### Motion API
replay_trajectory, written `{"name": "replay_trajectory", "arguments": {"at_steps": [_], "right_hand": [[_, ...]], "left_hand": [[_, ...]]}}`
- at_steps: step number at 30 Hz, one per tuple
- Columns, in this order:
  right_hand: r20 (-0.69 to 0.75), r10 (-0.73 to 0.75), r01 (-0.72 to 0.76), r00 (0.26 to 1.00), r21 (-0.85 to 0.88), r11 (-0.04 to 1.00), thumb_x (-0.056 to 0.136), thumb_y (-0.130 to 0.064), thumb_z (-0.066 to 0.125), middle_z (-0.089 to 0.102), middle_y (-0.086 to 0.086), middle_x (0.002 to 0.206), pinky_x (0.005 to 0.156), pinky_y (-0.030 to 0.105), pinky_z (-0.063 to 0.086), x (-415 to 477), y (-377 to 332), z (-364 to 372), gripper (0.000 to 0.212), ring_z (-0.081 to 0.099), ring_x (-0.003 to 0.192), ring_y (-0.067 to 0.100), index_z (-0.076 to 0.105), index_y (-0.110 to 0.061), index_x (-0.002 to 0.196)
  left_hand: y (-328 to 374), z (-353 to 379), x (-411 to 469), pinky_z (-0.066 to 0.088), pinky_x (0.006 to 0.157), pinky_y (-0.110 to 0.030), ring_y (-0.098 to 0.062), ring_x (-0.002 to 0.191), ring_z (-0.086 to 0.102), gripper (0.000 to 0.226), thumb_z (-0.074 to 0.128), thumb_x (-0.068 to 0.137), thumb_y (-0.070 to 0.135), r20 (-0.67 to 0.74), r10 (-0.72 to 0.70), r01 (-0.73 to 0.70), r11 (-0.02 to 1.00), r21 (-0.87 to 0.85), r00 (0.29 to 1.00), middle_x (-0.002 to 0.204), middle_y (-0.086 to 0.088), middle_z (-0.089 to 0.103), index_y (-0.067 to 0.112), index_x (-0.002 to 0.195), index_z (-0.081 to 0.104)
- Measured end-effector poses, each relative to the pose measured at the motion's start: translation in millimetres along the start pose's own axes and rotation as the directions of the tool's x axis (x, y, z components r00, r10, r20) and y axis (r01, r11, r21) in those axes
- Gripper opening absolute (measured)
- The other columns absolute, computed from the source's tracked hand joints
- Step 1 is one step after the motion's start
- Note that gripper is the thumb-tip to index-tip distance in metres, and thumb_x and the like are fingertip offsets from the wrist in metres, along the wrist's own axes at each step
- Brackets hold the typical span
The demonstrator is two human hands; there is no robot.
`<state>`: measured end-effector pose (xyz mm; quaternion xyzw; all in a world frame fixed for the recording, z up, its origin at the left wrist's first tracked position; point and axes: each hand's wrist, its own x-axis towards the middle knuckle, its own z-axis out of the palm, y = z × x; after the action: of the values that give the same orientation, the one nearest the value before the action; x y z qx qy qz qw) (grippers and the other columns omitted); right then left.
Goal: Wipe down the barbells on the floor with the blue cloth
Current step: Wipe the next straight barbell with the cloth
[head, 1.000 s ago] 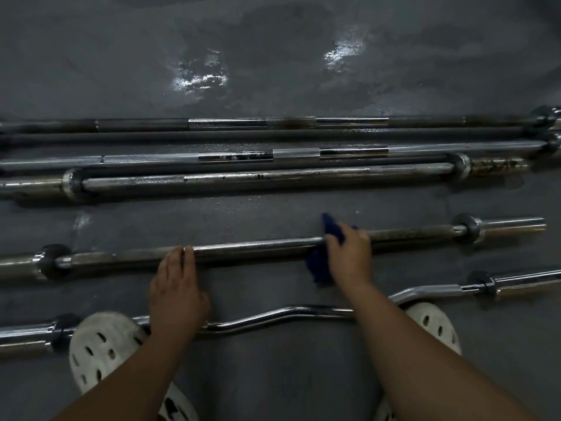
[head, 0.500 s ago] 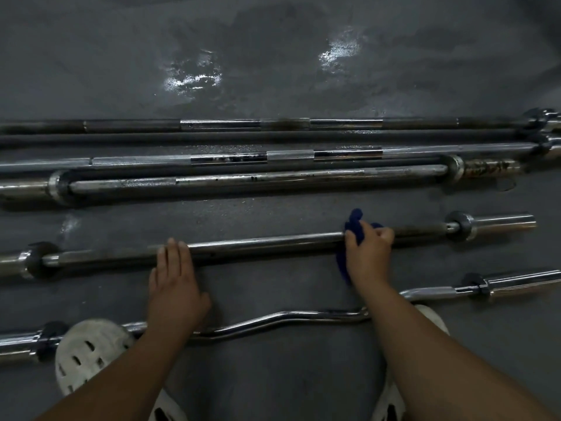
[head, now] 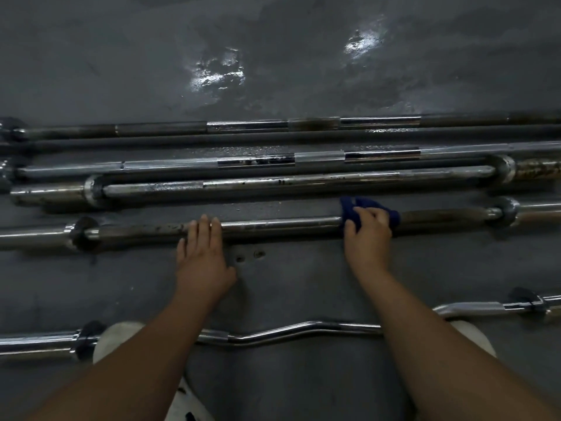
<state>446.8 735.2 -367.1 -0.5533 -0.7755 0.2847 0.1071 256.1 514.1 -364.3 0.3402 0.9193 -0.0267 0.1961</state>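
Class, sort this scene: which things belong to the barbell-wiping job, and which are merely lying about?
In the job: blue cloth in the right hand; the barbell it wipes, steadied by the left hand; three straight barbells beyond; curl bar nearest.
Merely there: white shoes; shiny floor patches.

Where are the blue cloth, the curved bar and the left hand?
blue cloth (head: 348, 209): head view, upper left fold.
curved bar (head: 288, 330): head view, wavy middle.
left hand (head: 202, 260): head view, back of hand.

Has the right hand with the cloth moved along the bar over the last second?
Yes. The right hand and blue cloth slid toward the bar's right collar, then back left, away from it.
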Motion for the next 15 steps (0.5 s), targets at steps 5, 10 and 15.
{"name": "replay_trajectory", "arguments": {"at_steps": [5,10,15], "right_hand": [[0.130,-0.238,0.240,0.963,-0.003,0.971,0.093,-0.016,0.062,0.051,0.011,0.127,0.096,0.024,0.036,0,-6,4,0.034,0.054,0.110,0.026,0.063,-0.009,0.127],[-0.082,0.106,-0.099,0.991,0.087,0.991,0.093,-0.011,0.059,0.046,0.016,0.132,0.094,0.014,0.027,-5,-2,-1,0.032,0.054,0.111,0.028,0.062,-0.003,0.124],[0.197,-0.211,0.211,0.957,0.020,0.977,0.092,-0.013,0.062,0.052,0.010,0.126,0.094,0.020,0.033,-9,-14,1,0.032,0.054,0.109,0.022,0.063,-0.009,0.124]], "left_hand": [[-3,-1,0,0.029,0.113,-0.051,-0.035,0.145,0.023,0.095,0.075,0.067,0.032,-0.091,0.008,-0.007,1.000,0.011,0.996,0.154,-0.013,0.032,0.013,0.150,0.033],[-1,5,-2,0.030,0.109,-0.053,-0.039,0.143,0.021,0.095,0.073,0.067,0.031,-0.092,-0.005,0.004,1.000,-0.016,0.996,0.150,-0.016,0.031,0.022,0.152,0.031],[0,7,-11,0.029,0.113,-0.053,-0.037,0.147,0.017,0.099,0.073,0.067,0.026,-0.092,-0.010,0.004,0.998,-0.070,0.996,0.157,-0.017,0.027,0.014,0.154,0.027]]}}
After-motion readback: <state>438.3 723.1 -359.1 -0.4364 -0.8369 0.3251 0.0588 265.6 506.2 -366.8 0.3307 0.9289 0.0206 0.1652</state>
